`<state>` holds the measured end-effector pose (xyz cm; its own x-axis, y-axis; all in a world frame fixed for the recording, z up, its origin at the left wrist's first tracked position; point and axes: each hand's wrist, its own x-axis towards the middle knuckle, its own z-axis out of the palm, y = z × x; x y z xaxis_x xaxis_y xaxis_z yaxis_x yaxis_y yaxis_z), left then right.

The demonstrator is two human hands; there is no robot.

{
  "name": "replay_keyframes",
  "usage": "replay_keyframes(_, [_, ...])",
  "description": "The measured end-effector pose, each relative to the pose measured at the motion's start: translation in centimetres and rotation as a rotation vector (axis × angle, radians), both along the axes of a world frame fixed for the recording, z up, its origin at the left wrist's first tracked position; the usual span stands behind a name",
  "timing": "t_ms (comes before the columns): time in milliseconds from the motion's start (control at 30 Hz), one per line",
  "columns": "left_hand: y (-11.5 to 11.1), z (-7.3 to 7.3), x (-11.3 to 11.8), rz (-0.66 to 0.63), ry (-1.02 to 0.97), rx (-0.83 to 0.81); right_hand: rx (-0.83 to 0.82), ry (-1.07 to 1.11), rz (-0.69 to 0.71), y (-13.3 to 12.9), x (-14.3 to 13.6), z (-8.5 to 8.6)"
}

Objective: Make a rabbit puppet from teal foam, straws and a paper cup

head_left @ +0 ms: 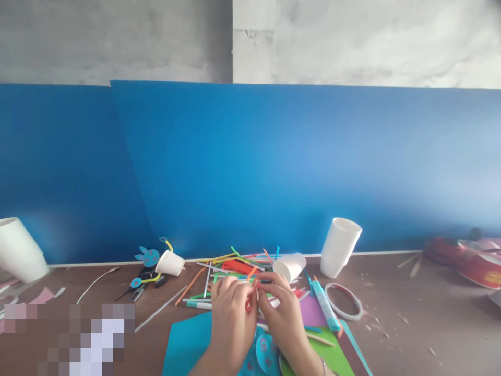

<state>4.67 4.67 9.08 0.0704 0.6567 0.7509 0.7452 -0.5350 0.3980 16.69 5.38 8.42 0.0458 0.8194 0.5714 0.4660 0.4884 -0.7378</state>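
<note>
My left hand (234, 316) and my right hand (282, 307) meet over the middle of the craft pile, fingertips pinched together. Between them is a small red piece (248, 305); its exact kind is too small and too covered to tell. Below my wrists lie blue paper cutouts (266, 354) with red markings, partly hidden by my right forearm. They rest on a light blue sheet (186, 342) and a green sheet (332, 352). Just beyond my fingers are many coloured drinking straws (206, 279) and a paper cup (289, 266) on its side.
A stack of white cups (340, 248) stands right of the straws, near a roll of white tape (344, 302) and a glue stick (325, 304). At left are a cup craft (170, 262) with blue paper parts and another cup stack (21, 250). A blue partition (250, 167) runs behind.
</note>
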Motion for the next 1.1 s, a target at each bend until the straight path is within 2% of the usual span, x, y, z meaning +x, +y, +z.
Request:
replay_keyframes(233, [0.1,0.2,-0.3,0.021,-0.016,-0.01,-0.008,-0.048,0.083,0.1,0.4,0.4])
replay_keyframes(433, [-0.2,-0.1,0.2,-0.009,-0.034,-0.029,0.017,-0.058,-0.003,-0.1,0.1,0.4])
replay_keyframes(500, [0.1,0.4,0.0,-0.025,-0.101,-0.143,0.008,-0.074,-0.004,0.1,0.4,0.3])
replay_keyframes(567, [0.7,1.0,-0.5,-0.077,-0.243,-0.361,0.007,-0.095,0.006,0.4,0.9,0.3])
replay_keyframes(667, [1.7,1.6,-1.5,-0.263,-0.533,-0.708,0.029,-0.081,-0.041,0.8,1.6,0.5])
replay_keyframes(733, [2.2,1.7,-1.9,-0.334,-0.638,-0.799,0.031,-0.076,-0.068,0.8,1.9,0.8])
replay_keyframes(800, [2.3,1.5,-2.0,-0.327,-0.645,-0.801,0.024,-0.112,-0.071,0.6,1.8,1.1])
replay_keyframes(967, [1.6,1.8,-1.3,-0.256,-0.507,-0.713,0.058,-0.24,-0.146,-0.3,0.9,1.5])
replay_keyframes(1100, [1.5,2.1,-1.5,-0.289,-0.54,-0.715,0.099,-0.19,-0.19,0.0,1.4,1.6])
